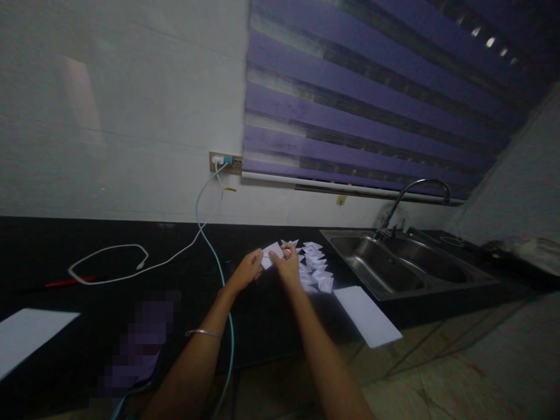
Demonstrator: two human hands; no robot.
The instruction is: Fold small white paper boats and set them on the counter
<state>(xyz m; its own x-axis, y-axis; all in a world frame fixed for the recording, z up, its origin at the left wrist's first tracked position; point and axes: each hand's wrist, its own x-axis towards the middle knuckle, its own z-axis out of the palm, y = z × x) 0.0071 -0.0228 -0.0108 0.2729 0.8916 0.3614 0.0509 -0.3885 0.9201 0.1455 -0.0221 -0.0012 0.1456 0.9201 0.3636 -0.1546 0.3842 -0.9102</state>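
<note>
A small folded piece of white paper (272, 254) is held over the dark counter between both hands. My left hand (249, 268) pinches its left edge, and a bangle circles that wrist. My right hand (286, 265) grips the right side, with the thumb lying on the paper. Just beyond and to the right of my right hand lie several folded white paper pieces (314, 262) in rows. Nearer the counter's front edge, a white paper sheet (367, 315) rests right of them and partly overhangs.
A steel double sink (376, 262) with a curved tap (420, 184) is set in at the right. A teal cable (212, 251) runs from the wall socket (231, 165) past my left arm. A white cable (144, 271), a red pen-like object (65, 282) and more white paper (32, 332) lie left.
</note>
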